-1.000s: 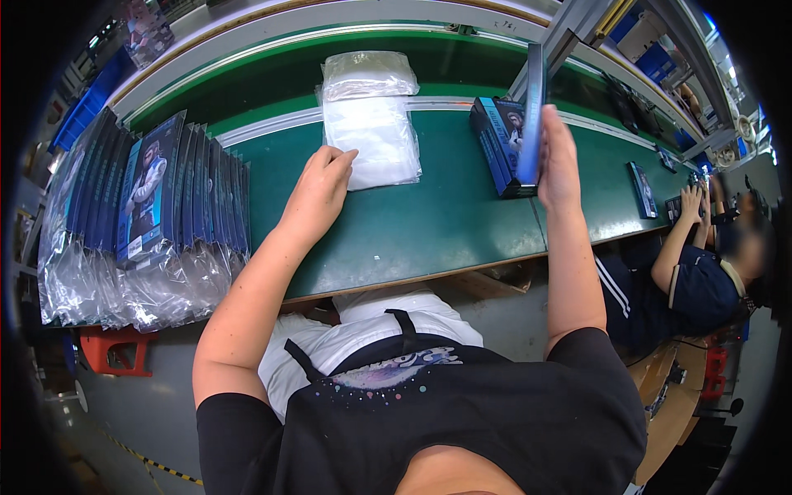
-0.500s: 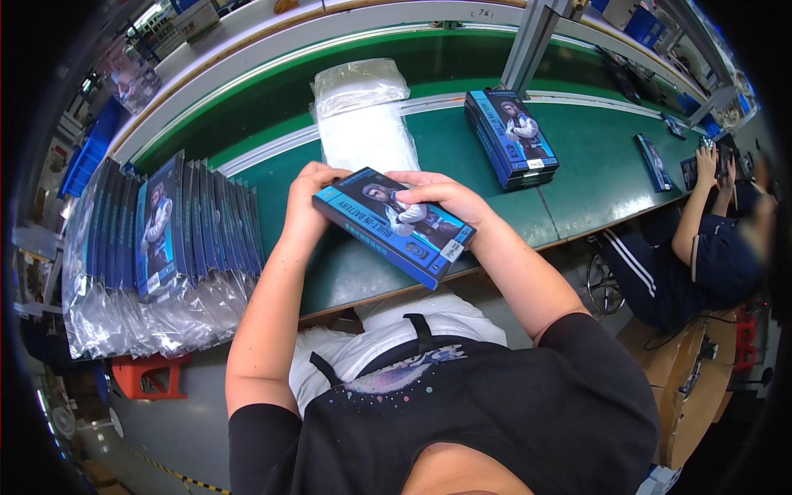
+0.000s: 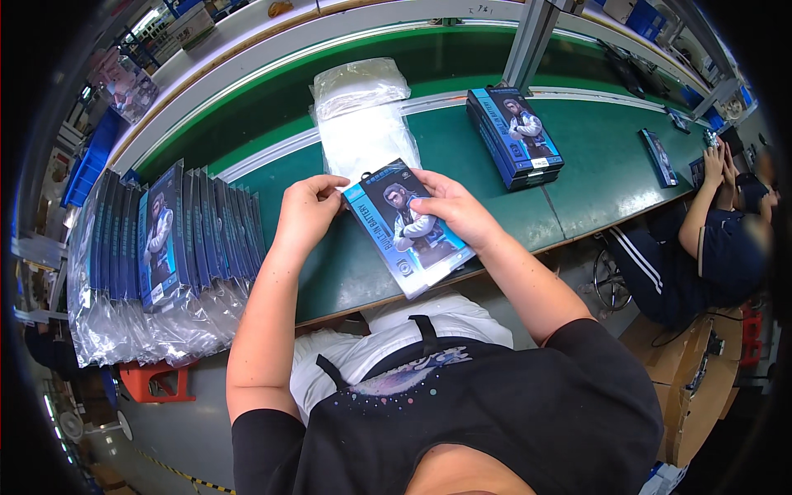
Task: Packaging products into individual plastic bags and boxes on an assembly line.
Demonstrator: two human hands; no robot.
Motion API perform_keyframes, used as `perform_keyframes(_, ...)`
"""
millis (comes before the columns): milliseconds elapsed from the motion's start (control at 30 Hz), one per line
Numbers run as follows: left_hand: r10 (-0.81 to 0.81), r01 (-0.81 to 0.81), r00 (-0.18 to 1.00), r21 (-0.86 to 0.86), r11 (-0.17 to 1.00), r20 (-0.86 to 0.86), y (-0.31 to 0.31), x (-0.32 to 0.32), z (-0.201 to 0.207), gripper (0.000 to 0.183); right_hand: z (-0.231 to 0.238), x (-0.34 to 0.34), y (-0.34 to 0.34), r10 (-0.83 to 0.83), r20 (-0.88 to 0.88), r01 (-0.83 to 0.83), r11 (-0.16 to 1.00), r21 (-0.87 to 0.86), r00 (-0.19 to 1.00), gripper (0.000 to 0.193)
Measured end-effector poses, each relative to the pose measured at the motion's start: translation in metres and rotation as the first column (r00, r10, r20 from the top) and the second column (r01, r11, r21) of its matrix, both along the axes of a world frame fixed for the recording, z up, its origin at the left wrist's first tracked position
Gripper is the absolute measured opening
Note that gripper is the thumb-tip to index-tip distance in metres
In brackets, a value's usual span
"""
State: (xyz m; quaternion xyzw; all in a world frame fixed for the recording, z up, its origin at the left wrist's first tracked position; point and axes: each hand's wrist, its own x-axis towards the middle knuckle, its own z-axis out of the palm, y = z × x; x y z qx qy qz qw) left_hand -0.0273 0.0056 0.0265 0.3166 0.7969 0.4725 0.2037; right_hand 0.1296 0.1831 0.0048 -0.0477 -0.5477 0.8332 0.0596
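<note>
My right hand (image 3: 455, 210) grips a blue and black printed retail box (image 3: 408, 223) at its right side, thumb lying on the front face. The box is tilted above the green table, its picture facing up, with a pale strip along its near edge. Beside the box's far left corner is my left hand (image 3: 312, 210), its thumb and fingers pinched together; what they hold, if anything, I cannot make out. Beyond the box lies a stack of clear plastic bags (image 3: 367, 136), its far end bunched and shiny.
On the left stands a row of similar boxes in clear bags (image 3: 169, 239). A small stack of the same boxes (image 3: 520, 136) sits right of the plastic bags, near a metal post (image 3: 532, 45). Farther right, another person (image 3: 718, 223) works beside a single box (image 3: 657, 157).
The box has turned so its front faces me more squarely and its side panel no longer shows. My left hand has come off the box's edge into a pinch beside its corner.
</note>
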Motion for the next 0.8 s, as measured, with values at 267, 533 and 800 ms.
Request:
perform_keyframes(267, 0.040, -0.033, 0.947, 0.027, 0.999, -0.319, -0.001, 0.020, 0.012, 0.032, -0.009, 0.005, -0.014, -0.160, -0.076, 0.166, 0.983, 0.080, 0.984, 0.061)
perform_keyframes(533, -0.036, 0.099, 0.675, 0.042, 0.994, -0.737, -0.008, 0.028, 0.003, 0.030, 0.005, 0.004, -0.014, -0.191, 0.138, 0.193, 0.981, -0.004, 0.972, 0.051)
perform_keyframes(800, -0.022, 0.105, 0.668, 0.065, 0.992, -0.744, -0.008, 0.032, 0.011, 0.032, 0.006, 0.004, -0.015, -0.196, 0.169, 0.177, 0.977, 0.123, 0.966, 0.054)
